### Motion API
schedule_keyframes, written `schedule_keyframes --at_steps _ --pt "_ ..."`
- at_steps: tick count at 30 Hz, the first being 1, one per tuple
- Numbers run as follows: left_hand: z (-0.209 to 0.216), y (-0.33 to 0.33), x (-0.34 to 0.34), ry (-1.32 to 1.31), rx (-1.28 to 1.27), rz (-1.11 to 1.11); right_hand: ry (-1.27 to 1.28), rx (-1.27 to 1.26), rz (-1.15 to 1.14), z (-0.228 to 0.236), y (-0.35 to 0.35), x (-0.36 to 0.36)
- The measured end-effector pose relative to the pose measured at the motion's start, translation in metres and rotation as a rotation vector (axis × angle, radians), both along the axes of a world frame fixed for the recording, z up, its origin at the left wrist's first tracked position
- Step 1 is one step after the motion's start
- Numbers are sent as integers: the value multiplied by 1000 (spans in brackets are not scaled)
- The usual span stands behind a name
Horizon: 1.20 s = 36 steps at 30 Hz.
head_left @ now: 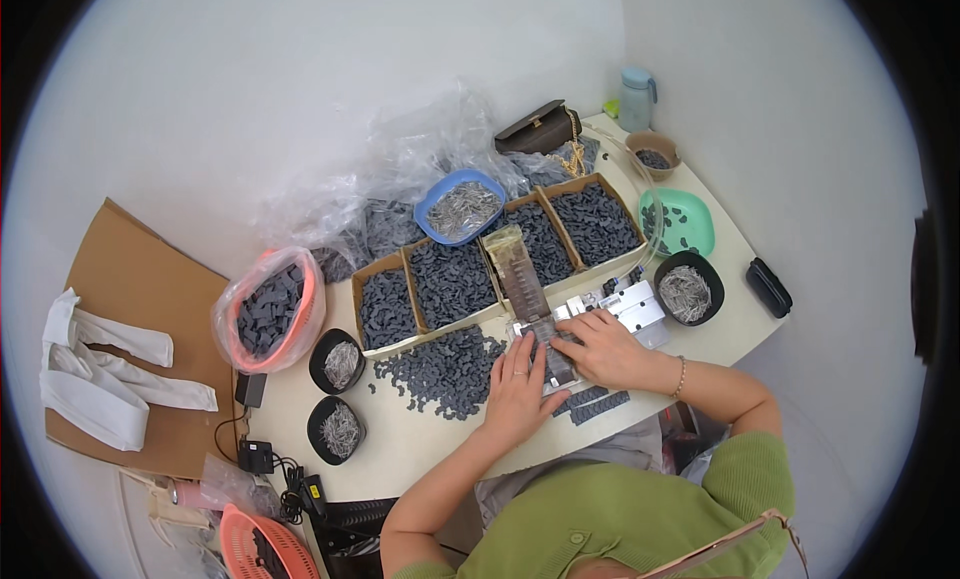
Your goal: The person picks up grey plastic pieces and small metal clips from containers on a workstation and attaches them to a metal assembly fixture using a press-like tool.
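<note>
Both hands rest on a small metal fixture (560, 375) at the front of the table, with a tall clear chute (518, 276) of dark pieces rising behind it. My left hand (515, 404) lies at its left side, fingers stretched forward and thumb apart, nothing visible in them. From the right, my right hand (612, 354) reaches over with fingers extended onto the fixture's top; its fingertips are partly hidden. Close to the left hand is a loose heap of small dark grey pieces (440, 371). Rows of joined grey pieces (600, 407) lie by the table's front edge.
Behind stands a divided cardboard tray (408, 269) of grey pieces. A blue basin (430, 196) and black bowls (322, 361) hold metal pins. Further right are a metal cylinder assembly (632, 307), a green tray (697, 211) and a black case (768, 287). A pink basket (318, 309) stands left.
</note>
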<state>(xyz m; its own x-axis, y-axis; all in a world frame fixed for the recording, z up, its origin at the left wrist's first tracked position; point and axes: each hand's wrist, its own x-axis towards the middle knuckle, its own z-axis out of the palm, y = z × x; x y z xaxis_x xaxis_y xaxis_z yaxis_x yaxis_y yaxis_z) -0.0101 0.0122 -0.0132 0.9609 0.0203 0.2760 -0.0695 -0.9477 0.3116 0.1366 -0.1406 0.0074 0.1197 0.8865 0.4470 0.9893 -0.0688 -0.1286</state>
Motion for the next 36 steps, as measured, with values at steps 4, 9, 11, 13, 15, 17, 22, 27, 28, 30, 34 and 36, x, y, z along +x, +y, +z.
schedule_keyframes --at_steps 4,9,11,13,15,17,22,27,28,30,34,36 --pt "2 -3 -3 -38 54 -14 56 46 -8 -9 6 5" --pt "8 -1 -5 9 182 -42 120 16 40 -15 17 20" --pt "15 10 -3 14 257 -81 143 -56 59 -7 20 24" --pt "27 26 3 22 336 -149 149 -109 76 0 26 26" --pt "40 42 11 44 418 -243 134 -145 90 5 33 28" --pt "47 55 20 59 485 -326 103 -220 107 3 40 32" --pt "47 65 28 78 596 -417 9 -436 121 6 51 32" --pt "43 63 25 87 577 -406 8 -582 125 27 69 48" --pt "42 64 24 84 568 -399 29 -504 125 38 80 56" --pt "41 67 24 56 549 -408 105 -311 112 64 105 74" --pt "42 61 24 45 422 -399 186 238 -13 68 151 111" --pt "34 55 17 -21 289 -319 3 517 -72 55 164 121"
